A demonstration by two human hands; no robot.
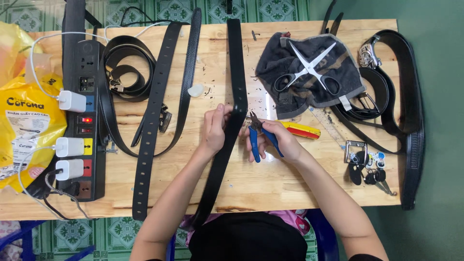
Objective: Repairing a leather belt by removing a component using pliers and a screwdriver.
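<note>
Belt (pixel 235 87) lies lengthwise down the middle of the wooden table (pixel 270 183), running off its near edge toward the person. The left hand (pixel 214 128) pinches it at mid-length, thumb on top, fingers closed on the strap. The right hand (pixel 282 140) is closed on blue-handled pliers (pixel 258 134), whose tip sits just beside the belt's edge. Behind them, scissors (pixel 309 70) rest on a dark cloth (pixel 290 96). More belts lie to the left, near a power strip (pixel 86 121); keys (pixel 367 166) lie to the right.
</note>
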